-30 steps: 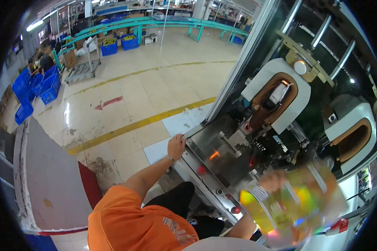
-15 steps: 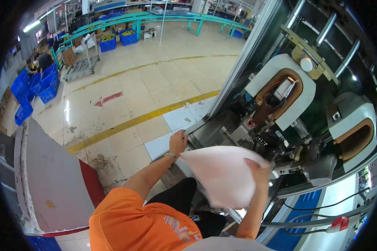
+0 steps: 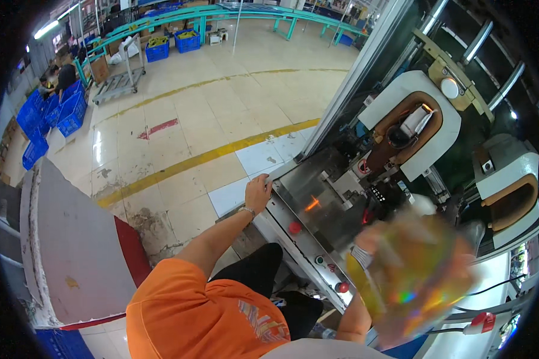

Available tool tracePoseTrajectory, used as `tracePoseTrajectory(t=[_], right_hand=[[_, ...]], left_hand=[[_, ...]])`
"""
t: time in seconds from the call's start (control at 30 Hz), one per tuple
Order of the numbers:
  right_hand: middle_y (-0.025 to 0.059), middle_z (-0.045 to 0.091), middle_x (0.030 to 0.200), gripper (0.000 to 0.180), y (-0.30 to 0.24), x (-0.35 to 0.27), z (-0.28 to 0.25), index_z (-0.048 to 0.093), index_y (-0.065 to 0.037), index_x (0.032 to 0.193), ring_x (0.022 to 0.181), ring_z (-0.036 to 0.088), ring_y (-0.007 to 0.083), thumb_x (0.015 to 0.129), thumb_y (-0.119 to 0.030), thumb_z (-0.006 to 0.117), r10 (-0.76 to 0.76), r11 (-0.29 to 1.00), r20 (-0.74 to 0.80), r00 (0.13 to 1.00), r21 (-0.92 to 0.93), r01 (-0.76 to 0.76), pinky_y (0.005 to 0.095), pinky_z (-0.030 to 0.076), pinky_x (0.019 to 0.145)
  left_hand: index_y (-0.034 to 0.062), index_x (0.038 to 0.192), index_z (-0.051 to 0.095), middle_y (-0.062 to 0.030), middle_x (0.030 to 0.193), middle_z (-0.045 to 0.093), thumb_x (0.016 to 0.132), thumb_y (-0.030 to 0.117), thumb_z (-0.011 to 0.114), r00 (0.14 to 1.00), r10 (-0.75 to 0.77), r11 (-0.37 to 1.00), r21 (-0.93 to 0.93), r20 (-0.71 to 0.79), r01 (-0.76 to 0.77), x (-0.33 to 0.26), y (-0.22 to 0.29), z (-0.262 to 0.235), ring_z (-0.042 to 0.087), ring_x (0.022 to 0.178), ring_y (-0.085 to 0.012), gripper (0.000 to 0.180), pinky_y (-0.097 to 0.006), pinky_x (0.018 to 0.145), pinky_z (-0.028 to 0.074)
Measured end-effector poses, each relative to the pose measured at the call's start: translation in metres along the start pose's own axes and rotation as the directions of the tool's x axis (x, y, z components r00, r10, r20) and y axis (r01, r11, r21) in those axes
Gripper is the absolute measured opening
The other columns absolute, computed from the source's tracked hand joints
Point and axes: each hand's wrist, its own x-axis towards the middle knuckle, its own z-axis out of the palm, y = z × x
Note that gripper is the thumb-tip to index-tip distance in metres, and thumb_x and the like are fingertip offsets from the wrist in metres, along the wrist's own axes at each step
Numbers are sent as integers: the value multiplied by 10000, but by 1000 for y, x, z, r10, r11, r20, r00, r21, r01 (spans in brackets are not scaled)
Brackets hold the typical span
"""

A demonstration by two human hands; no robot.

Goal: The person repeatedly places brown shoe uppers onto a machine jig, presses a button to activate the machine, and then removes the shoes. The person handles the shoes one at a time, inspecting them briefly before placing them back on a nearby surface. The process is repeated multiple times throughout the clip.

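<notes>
My right hand (image 3: 370,239), partly smeared by motion, grips a thin shiny sheet (image 3: 422,275) by its left edge. Golden and rainbow glints run over the blurred sheet, which covers the front right part of the machine. At the near left corner, the fingers of my left hand (image 3: 259,192) curl over the edge of the metal machine bed (image 3: 287,200). Past the hands stands a clamp with a pale surround (image 3: 422,161) and a brown padded lining (image 3: 438,127). A dark shoe-like form (image 3: 382,160) sits inside it.
Red buttons (image 3: 342,287) and a green button (image 3: 319,259) line the machine's front rail. A second padded clamp (image 3: 509,194) is at the right. A grey panel (image 3: 81,245) stands at the left. Blue crates (image 3: 72,116), a trolley (image 3: 117,87) and a teal conveyor (image 3: 221,12) are farther off.
The sheet has swung right and up with my right hand; its pale side showed before, its shiny golden side shows now. The front rail buttons are uncovered. My left hand stays on the edge.
</notes>
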Motion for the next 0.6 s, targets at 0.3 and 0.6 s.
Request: tracePoseTrajectory(t=[0.3, 0.6], right_hand=[[109, 597, 690, 217, 21, -27, 40, 556, 9, 867, 533, 532, 183, 774, -187, 568, -56, 593, -968, 245, -230, -771, 297, 429, 505], [34, 565, 644, 129, 1, -35, 41, 571, -33, 745, 581, 530, 172, 717, -135, 643, 55, 599, -989, 134, -74, -798, 290, 426, 527]], left_hand=[[45, 983, 508, -132, 863, 585, 817, 211, 529, 1000, -10, 1000, 2, 12, 10, -2, 9, -10, 552, 806, -283, 236, -380, 718, 400], [48, 939, 515, -125, 858, 589, 817, 201, 522, 998, 32, 999, -25, -50, -33, -1, -6, 0, 551, 803, -290, 196, -388, 710, 402]])
